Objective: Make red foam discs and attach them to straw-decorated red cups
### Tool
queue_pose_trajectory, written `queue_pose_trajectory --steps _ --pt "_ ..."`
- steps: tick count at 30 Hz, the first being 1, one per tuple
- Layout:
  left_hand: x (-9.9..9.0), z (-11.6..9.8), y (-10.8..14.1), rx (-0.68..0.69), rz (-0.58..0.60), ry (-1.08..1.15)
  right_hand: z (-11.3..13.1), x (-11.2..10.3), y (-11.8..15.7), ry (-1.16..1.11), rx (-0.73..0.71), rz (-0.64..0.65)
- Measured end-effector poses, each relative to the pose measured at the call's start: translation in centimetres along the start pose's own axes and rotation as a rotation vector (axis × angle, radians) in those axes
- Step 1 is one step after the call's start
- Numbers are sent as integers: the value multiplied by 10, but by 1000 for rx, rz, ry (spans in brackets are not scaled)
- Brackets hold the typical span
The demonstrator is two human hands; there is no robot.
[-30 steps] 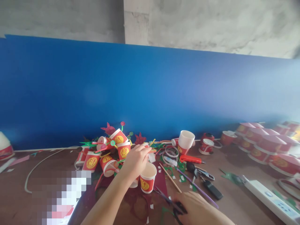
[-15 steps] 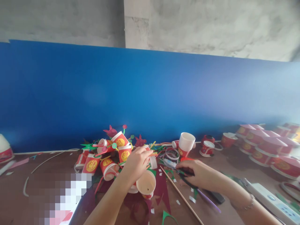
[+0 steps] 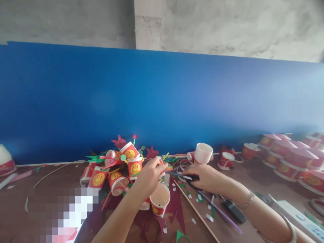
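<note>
Near the middle, my left hand (image 3: 152, 173) has its fingers bent together around a red and white paper cup (image 3: 161, 162) that they partly cover. To its right, my right hand (image 3: 198, 175) is closed on the dark handles of scissors (image 3: 190, 178), whose blades point left toward my left hand. An open paper cup (image 3: 160, 199) stands just below my left hand. Left of it lies a heap of red cups (image 3: 98, 178) with yellow prints and pipe cleaners. A stack of white cups (image 3: 203, 153) stands behind my right hand.
A wooden stick (image 3: 194, 209), a purple pipe cleaner (image 3: 220, 212) and a black object (image 3: 233, 210) lie in front. Paper scraps dot the brown table (image 3: 58, 177). At the right are a power strip (image 3: 297, 219) and stacked red cups with pink tops (image 3: 295, 160).
My right hand has moved left, bringing the scissors near my left hand. The black object is now more exposed. My left hand has stayed nearly in place.
</note>
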State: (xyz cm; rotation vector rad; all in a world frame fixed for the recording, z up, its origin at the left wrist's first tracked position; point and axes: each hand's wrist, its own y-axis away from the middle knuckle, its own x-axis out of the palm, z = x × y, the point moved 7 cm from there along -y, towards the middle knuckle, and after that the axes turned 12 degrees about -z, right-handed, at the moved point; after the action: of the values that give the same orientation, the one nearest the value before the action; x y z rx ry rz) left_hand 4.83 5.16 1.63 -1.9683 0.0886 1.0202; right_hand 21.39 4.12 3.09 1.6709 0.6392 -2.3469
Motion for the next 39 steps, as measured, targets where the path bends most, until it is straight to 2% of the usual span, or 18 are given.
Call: queue_pose_trajectory --steps 7,11,17,23,30,34,39 --pt "7 4 2 9 -70 -87 -12 10 3 39 2 1" --pt "5 5 1 -58 -47 -80 -28 20 10 133 121 -8" --pt "3 10 3 -164 -61 92 -44 45 20 202 291 -68" --pt "-6 5 1 -254 -25 153 -39 64 24 204 365 -87" --pt "-23 -1 -5 -306 -144 122 -41 81 28 212 421 -122" --pt "-21 -1 10 -461 -129 424 -41 87 29 199 471 -139" --pt "1 -2 44 -858 -2 987 -33 94 26 196 471 -111"
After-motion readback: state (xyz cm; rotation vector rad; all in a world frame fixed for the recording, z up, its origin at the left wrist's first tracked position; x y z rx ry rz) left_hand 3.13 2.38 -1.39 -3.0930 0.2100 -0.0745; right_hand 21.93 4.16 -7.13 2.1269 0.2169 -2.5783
